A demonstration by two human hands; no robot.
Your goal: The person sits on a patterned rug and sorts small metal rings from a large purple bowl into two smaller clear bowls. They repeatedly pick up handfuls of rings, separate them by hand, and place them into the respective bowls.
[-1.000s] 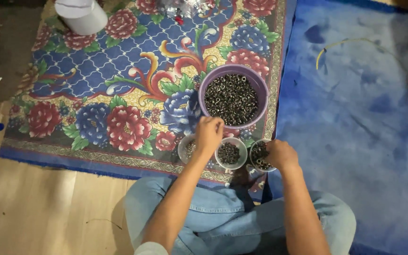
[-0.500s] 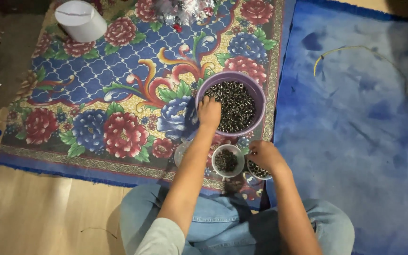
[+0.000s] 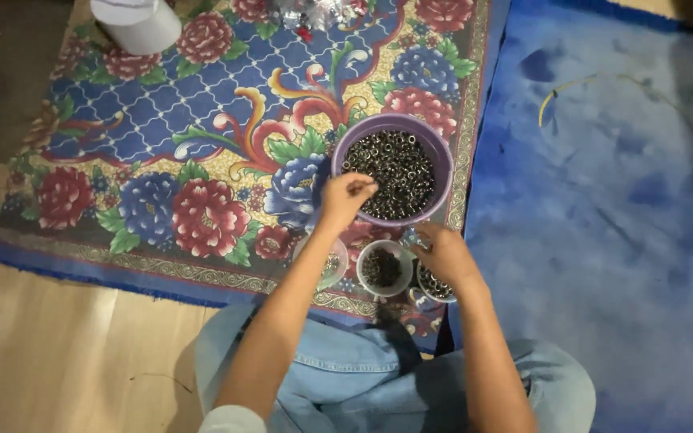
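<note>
A purple bowl [image 3: 395, 172] heaped with small dark metal rings [image 3: 399, 164] is set on the floral cloth [image 3: 162, 160], near its right edge and closer to the near edge than the far one. The left hand [image 3: 345, 196] is held over the bowl's near-left rim, fingers pinched together at the tips; a ring or two seems to be clamped there, but that is too small to be confirmed. The right hand [image 3: 443, 252] is laid over a small cup [image 3: 435, 282] at the cloth's near edge, fingers curled down onto it; whether the cup is truly gripped cannot be told. Two more small containers are seen beside it: a middle cup [image 3: 382, 269] with dark rings inside, and a shallow clear dish [image 3: 326, 261] partly hidden under the left forearm. A white cylindrical container [image 3: 138, 22] is placed at the cloth's far-left corner, and a blue mat [image 3: 619, 240] lies just right of the cloth. The rings are judged light, hard, smooth and prone to slipping or scattering, best taken by a fingertip pinch across the rim, a few at once. The bowl, being full, is judged fairly heavy and best held at its rim with both hands.
</note>
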